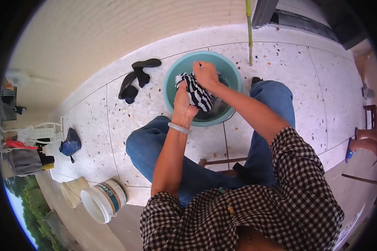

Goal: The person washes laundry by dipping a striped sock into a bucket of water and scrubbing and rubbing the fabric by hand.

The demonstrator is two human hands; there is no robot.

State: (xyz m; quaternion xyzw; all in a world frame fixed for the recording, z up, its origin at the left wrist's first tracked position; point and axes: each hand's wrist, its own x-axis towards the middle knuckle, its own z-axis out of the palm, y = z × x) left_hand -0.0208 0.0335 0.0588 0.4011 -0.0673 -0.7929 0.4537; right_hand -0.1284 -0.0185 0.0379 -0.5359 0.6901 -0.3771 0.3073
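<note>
A black-and-white striped cloth (pixel 200 97) is bunched up over a round teal basin (pixel 169 90) on the floor. My left hand (pixel 183 102) has its fingers wrapped around the cloth's left side, and a pale bangle circles that wrist. On the cloth's upper right, my right hand (pixel 206 75) is closed in a fist, gripping the fabric. Dark water (pixel 222 109) shows in the lower right of the basin, beneath the cloth.
Black shoes (pixel 134 79) lie left of the basin. A green pole (pixel 249 33) stands beyond it. White buckets (pixel 104 198) lie at the lower left, near a blue bag (pixel 71 142). Another person's foot in a blue sandal (pixel 350 149) shows at the right.
</note>
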